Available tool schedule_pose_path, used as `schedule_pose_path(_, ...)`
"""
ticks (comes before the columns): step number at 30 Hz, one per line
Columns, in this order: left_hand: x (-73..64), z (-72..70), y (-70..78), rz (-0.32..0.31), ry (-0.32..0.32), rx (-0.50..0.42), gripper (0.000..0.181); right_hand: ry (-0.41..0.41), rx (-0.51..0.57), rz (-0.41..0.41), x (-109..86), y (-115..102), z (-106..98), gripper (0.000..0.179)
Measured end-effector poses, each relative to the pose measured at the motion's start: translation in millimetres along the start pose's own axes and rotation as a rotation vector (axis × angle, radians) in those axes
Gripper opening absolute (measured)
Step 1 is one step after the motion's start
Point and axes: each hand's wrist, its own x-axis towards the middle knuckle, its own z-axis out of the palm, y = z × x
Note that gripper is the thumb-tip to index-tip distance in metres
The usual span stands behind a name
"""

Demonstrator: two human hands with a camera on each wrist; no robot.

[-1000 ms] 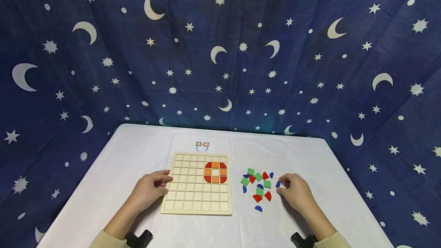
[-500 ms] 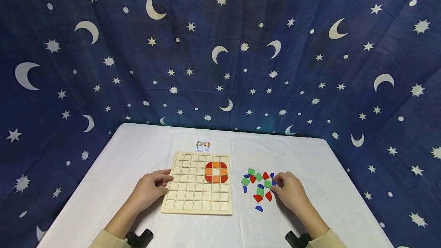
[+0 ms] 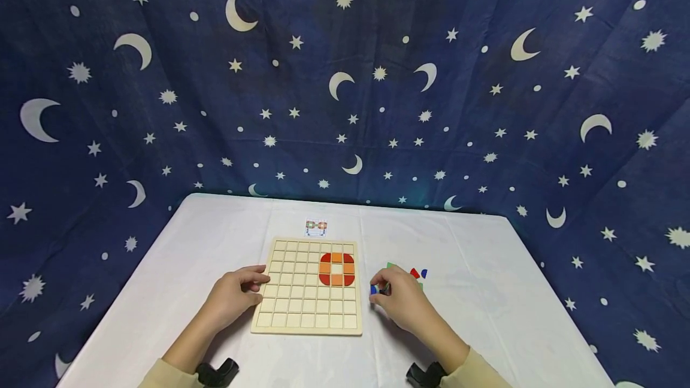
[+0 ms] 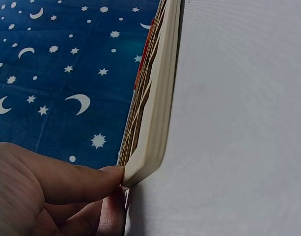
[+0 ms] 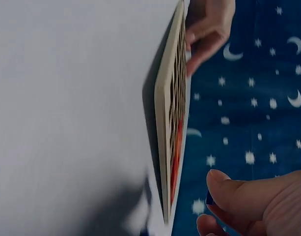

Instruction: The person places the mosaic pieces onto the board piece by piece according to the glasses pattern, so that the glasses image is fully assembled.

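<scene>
A square wooden grid board (image 3: 302,320) lies on the table, with a ring of red quarter-round pieces (image 3: 349,281) and orange square pieces (image 3: 336,280) set in its right half. At the board's left edge, my left hand (image 3: 229,299) holds the rim between thumb and fingers; the left wrist view has the thumb at a corner. My right hand (image 3: 404,301) pinches a small blue half-circle piece (image 3: 373,290) just off the board's right edge. In the right wrist view that blue piece (image 5: 209,198) shows between thumb and finger.
Loose pieces lie right of the board, mostly hidden by my right hand; a red piece (image 3: 414,273), a blue piece (image 3: 424,273) and a bit of green show. Behind the board lies a small pattern card (image 3: 315,228). A starry curtain (image 3: 302,154) hangs beyond the white table (image 3: 474,304).
My right hand has moved left, from the right side of the loose pieces to near the board, carrying the blue half-circle piece. My left hand stays on the board's edge.
</scene>
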Motion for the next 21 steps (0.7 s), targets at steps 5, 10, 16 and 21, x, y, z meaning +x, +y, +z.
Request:
schedule_pose_path(5,-0.6,-0.3,0.1,0.000,-0.001,0.012,0.038,-0.066,0.007,-0.054,5.9,-17,18,0.022)
schedule_pose_path(10,-0.2,-0.4,-0.1,0.011,-0.006,0.011,0.038,-0.098,-0.009,-0.036,13.0,-23,33,0.021)
schedule_pose_path(16,1.0,-0.2,-0.8,0.012,-0.006,0.018,0.039,-0.105,-0.006,-0.008,18.6,-25,40,0.021)
schedule_pose_path(21,2.0,0.0,-1.0,0.005,-0.002,0.025,0.039,-0.101,-0.004,-0.004,22.1,-26,43,0.021)
